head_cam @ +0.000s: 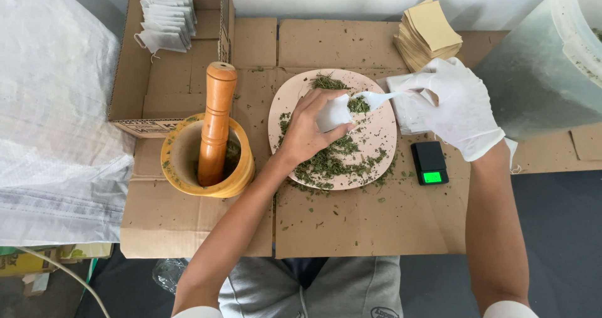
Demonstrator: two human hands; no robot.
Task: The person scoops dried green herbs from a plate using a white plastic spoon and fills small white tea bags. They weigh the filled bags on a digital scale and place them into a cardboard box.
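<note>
Item: small white filter bag [334,113], pinched open in your bare left hand [307,133] over the pink plate [382,133]. Your gloved right hand [461,105] grips a white plastic spoon [379,98] of dried herb [359,105]; keep the bag's mouth wide, tip slowly

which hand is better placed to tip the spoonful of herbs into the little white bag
Right. The gloved right hand already holds the white spoon, loaded with herbs at the mouth of the white bag. The bare left hand is busy holding that bag over the plate.
</note>
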